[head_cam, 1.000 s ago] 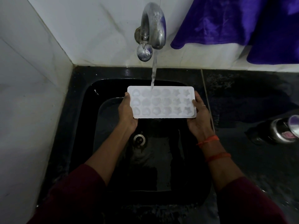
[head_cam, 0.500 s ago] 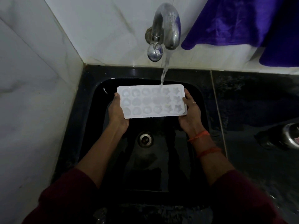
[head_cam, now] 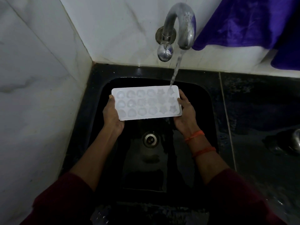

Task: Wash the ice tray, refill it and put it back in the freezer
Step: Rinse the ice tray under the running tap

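Note:
A white ice tray with heart and star shaped cells is held level over the black sink. My left hand grips its left end, thumb on the rim. My right hand grips its right end. A steel tap on the back wall runs, and its stream lands in the far right corner cell of the tray.
The drain lies below the tray in the sink floor. White marble walls stand at the left and back. A purple cloth hangs at the upper right. A steel vessel sits on the wet black counter at the right edge.
Both hands have slid the tray to the left under the tap. The stream has shifted from the tray's middle cells to its far right corner.

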A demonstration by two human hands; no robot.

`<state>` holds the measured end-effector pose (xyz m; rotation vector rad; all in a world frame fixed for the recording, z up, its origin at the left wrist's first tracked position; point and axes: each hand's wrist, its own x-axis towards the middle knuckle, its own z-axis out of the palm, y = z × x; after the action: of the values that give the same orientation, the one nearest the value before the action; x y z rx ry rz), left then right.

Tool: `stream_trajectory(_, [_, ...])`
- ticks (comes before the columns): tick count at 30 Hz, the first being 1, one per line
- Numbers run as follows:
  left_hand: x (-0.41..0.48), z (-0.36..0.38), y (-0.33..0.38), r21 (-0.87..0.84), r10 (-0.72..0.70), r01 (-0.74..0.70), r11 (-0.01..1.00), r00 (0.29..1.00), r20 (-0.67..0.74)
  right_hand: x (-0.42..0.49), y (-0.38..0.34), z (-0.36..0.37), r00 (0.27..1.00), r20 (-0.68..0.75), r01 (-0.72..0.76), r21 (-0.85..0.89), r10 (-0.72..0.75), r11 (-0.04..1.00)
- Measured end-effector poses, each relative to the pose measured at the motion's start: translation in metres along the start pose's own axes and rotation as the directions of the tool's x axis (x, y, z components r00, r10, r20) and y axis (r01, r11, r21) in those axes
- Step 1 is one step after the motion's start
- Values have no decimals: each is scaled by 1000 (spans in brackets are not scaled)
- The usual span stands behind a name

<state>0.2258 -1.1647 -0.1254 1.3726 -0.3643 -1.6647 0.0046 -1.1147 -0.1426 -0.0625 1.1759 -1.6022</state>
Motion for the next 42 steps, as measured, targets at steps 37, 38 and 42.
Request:
stream_trajectory(37, [-22,91,-66,48,-144,139,989,985,100,-30,-74,-95,987,-136,89,-7,-89,996])
stream_trajectory(38, [-22,89,-65,51,-143,138,989,986,89,-30,-72,-95,987,-134,88,-18,-90,996])
stream_trajectory(42, [-22,73,-61,42,-129,128,991,991,30,-25,-63,-89,988,-126,76,-121,-92,990])
